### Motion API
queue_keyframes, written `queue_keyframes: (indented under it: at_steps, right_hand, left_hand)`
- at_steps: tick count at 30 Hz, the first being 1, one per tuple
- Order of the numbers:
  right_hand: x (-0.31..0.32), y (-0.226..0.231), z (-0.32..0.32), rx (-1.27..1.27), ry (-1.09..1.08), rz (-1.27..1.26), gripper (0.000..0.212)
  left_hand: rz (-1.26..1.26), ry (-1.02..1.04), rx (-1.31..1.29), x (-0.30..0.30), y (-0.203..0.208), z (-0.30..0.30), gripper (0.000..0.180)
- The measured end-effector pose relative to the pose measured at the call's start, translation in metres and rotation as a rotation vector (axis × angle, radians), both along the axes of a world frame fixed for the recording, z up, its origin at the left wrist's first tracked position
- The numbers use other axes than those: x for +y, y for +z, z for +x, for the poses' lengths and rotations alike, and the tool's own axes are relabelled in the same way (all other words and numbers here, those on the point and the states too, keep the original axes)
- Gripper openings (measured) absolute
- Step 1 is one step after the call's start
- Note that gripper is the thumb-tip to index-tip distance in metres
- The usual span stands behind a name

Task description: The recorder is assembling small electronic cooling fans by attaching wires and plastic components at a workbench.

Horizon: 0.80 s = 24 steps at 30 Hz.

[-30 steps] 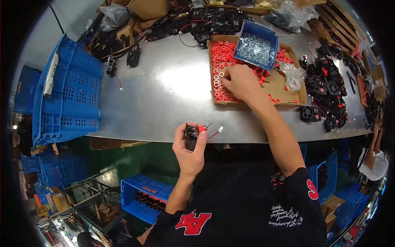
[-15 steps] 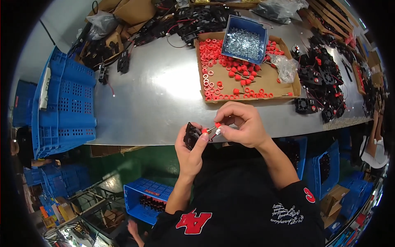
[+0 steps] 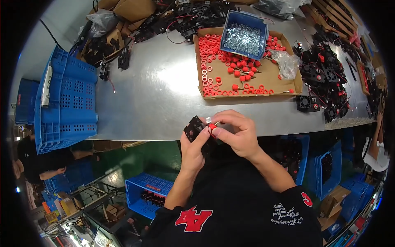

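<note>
At the table's front edge, my left hand (image 3: pixel 192 151) is closed round a black plastic part (image 3: pixel 194 126) that looks like a small fan housing. My right hand (image 3: pixel 239 133) pinches a red knob (image 3: pixel 212 126) with a thin metal shaft, held against the black part close to my left thumb. A small white connector (image 3: pixel 208 120) on a wire sticks up beside the knob. My fingers cover much of where knob and black part meet, so I cannot tell whether they are joined.
Ahead lies a cardboard tray (image 3: pixel 225 79) with red rings and red knobs; a blue bin (image 3: pixel 224 48) of small metal pieces rests on it. Black fans (image 3: pixel 305 103) are heaped at right. A blue crate (image 3: pixel 68 119) stands at left. A person (image 3: pixel 41 158) is at far left.
The black part has turned in my left hand and shows more of its face. My right hand has moved slightly left and down, bringing the knob against it. The connector now points up.
</note>
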State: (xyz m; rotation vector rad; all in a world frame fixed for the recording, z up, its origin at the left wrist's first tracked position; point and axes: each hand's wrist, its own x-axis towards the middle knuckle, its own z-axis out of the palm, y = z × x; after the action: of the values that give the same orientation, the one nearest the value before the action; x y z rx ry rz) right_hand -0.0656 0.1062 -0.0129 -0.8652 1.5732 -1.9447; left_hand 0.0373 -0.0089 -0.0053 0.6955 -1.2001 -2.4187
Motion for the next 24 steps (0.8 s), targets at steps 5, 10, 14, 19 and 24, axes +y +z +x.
queue_keyframes:
  at_steps: [5, 10, 14, 19, 24]
  right_hand:
    - [0.004, 0.0, 0.014, 0.271, -0.297, 0.109, 0.021]
    - [0.02, 0.012, 0.001, -0.32, -0.466, -0.121, 0.023]
    - [0.051, 0.046, 0.006, 0.451, -0.464, 0.116, 0.023]
    - [0.023, 0.058, 0.024, 0.496, -0.312, 0.105, 0.028]
    - [0.019, 0.038, 0.019, 0.331, -0.315, 0.256, 0.023]
  left_hand:
    - [0.244, -0.074, -0.037, 0.002, 0.004, -0.002, 0.029]
    - [0.353, -0.389, -0.118, -0.003, 0.015, 0.0, 0.055]
    - [0.077, -0.369, -0.259, -0.003, 0.014, -0.002, 0.061]
    - [-0.093, -0.397, -0.202, 0.0, 0.01, 0.005, 0.061]
    - [-0.17, -0.469, -0.241, 0.002, 0.022, 0.006, 0.059]
